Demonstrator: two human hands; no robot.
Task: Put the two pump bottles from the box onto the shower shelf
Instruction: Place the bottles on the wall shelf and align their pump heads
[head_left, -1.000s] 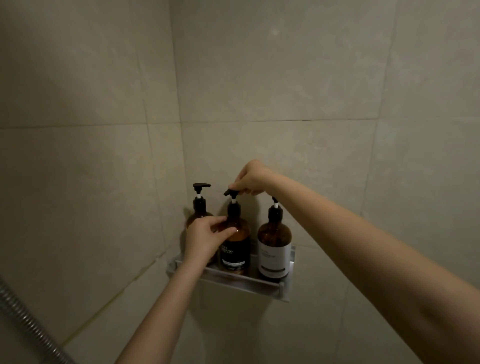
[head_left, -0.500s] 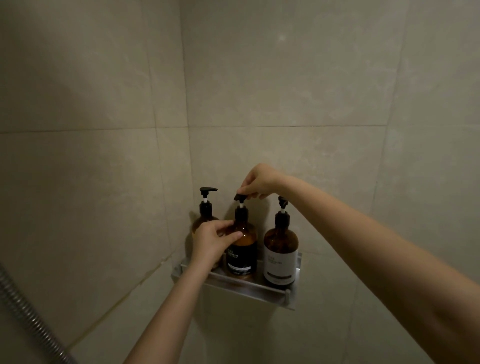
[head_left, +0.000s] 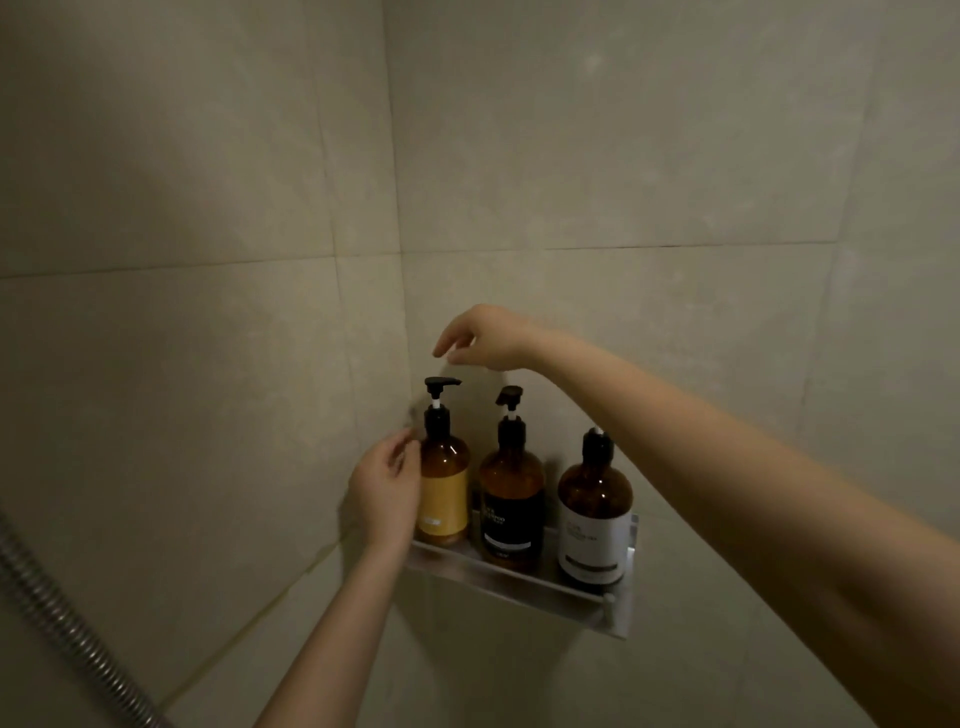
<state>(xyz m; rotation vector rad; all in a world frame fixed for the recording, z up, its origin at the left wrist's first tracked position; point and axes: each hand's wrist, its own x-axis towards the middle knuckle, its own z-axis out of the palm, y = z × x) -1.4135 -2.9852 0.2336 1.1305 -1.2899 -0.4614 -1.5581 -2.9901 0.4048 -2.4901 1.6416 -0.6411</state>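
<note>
Three amber pump bottles stand upright in a row on the metal shower shelf (head_left: 524, 578) in the tiled corner. The left bottle (head_left: 443, 483) has a yellow label, the middle bottle (head_left: 511, 493) a black label, the right bottle (head_left: 595, 514) a white label. My left hand (head_left: 387, 488) hovers beside the yellow-label bottle, fingers apart, just off its shoulder. My right hand (head_left: 485, 338) is above the pump heads of the left and middle bottles, fingers loose, holding nothing. My right forearm hides the top of the right bottle's pump.
Beige tiled walls meet in a corner just behind the shelf. A ribbed metal shower hose (head_left: 67, 623) runs diagonally across the lower left. The box is not in view.
Both hands have let go of the middle bottle. The right hand lifted off its pump head and shifted left; the left hand moved left next to the yellow-label bottle.
</note>
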